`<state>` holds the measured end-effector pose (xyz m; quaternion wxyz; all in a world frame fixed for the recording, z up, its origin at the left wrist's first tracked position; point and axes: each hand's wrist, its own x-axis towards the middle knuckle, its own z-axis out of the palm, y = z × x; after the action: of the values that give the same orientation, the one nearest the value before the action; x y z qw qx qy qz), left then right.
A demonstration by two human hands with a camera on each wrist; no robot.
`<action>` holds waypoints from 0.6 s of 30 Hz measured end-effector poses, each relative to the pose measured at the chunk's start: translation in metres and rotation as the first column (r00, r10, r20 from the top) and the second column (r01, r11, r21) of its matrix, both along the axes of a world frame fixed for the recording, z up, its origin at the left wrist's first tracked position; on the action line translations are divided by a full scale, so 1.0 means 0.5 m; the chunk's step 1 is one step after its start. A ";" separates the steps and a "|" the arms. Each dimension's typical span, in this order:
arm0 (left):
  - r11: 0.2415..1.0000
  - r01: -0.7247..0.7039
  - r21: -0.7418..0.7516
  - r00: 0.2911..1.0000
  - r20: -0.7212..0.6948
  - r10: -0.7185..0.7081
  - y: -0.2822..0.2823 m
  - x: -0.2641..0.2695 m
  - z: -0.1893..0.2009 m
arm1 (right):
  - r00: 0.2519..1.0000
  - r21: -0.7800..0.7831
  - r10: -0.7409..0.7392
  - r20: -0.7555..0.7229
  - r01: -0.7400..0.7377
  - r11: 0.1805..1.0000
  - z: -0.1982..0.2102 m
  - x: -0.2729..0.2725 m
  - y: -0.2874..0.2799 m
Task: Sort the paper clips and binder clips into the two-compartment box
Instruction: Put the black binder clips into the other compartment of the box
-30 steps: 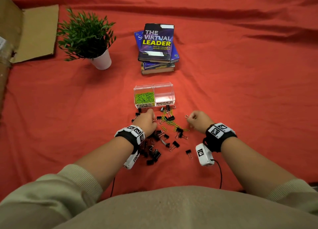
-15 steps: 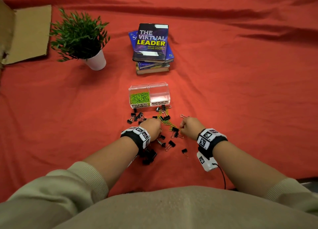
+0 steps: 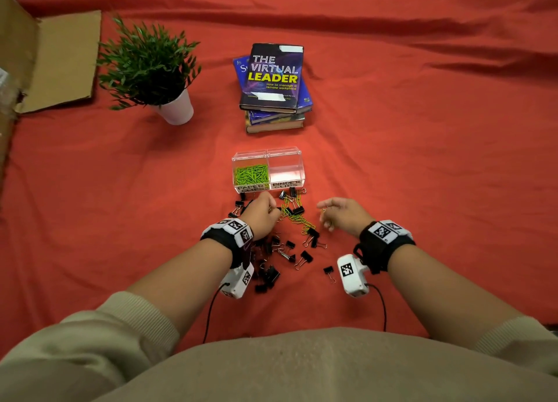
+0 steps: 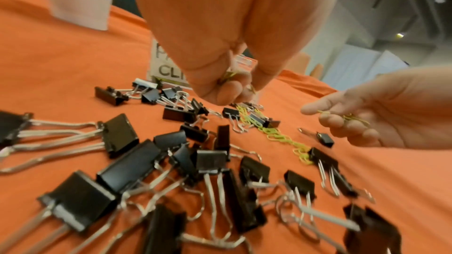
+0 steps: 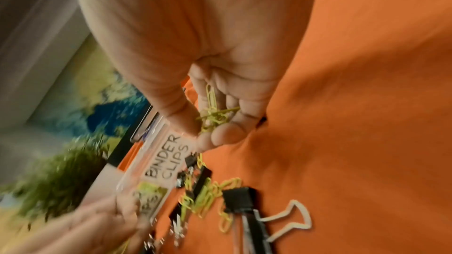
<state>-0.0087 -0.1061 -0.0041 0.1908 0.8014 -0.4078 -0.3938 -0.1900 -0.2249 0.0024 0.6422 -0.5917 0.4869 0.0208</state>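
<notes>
A clear two-compartment box [image 3: 268, 160] stands on the red cloth; its left half holds green paper clips [image 3: 251, 174], its right half, labelled BINDER CLIPS, looks empty. In front of it lies a mixed heap of black binder clips [image 3: 306, 256] and a trail of green paper clips [image 3: 297, 218]. My left hand [image 3: 265, 212] hovers just below the box's left half, its fingers curled round a few green paper clips [image 4: 228, 75]. Right of the heap, my right hand [image 3: 341, 214] cups several green paper clips [image 5: 214, 115] in its curled fingers.
A stack of books [image 3: 273, 87] lies behind the box. A potted plant in a white pot [image 3: 151, 72] stands at the back left, with cardboard [image 3: 57, 63] further left. More binder clips [image 3: 265, 276] lie under my left wrist.
Both hands have lifted off the heap with paper clips in them. The left hand moved up toward the box's left half; the right hand drew out to the right.
</notes>
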 end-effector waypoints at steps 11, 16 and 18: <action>0.961 -0.275 0.028 0.942 -0.193 0.276 -0.018 0.014 -0.012 | 0.922 -0.436 0.282 -0.265 -0.376 0.818 -0.027 0.112 0.014; 0.997 -0.076 0.025 0.996 0.040 0.075 -0.030 0.009 -0.023 | 0.866 -0.461 0.356 -0.352 -0.491 0.739 -0.053 0.092 0.011; 0.999 0.015 0.043 0.993 0.120 -0.020 -0.030 0.008 -0.031 | 0.872 -0.453 0.325 -0.367 -0.472 0.756 -0.055 0.074 0.003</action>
<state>-0.0046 -0.1209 -0.0195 0.1456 0.8239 -0.4173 -0.3548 -0.1530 -0.2234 -0.0249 0.3631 -0.8274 0.4161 0.1026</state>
